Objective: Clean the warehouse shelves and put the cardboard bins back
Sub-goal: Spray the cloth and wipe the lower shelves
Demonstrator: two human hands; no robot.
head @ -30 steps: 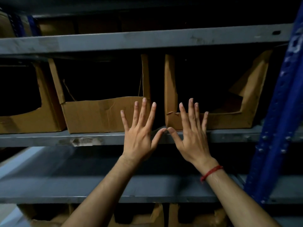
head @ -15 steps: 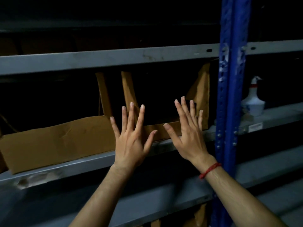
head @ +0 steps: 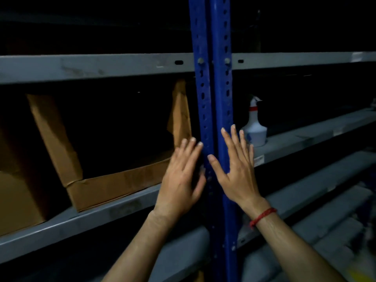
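The left hand (head: 181, 176) and the right hand (head: 238, 169) are up close, flat and holding nothing, one on each side of the blue post (head: 211, 88). Behind the left hand, a cardboard bin (head: 114, 186) sits at the front edge of the shelf (head: 61, 222), right by the post. Farther right stands a spray bottle (head: 254, 127). That side likely needs cleaning next, so the right hand should grab the bottle.

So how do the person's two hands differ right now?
The right hand wears a red string at the wrist; the left hand has a bare wrist. The right hand's fingers are fanned apart; the left hand's lie closer together. The left hand is by the cardboard bin, the right hand past the blue post, near the spray bottle. Both are open, backs to the camera, holding nothing.
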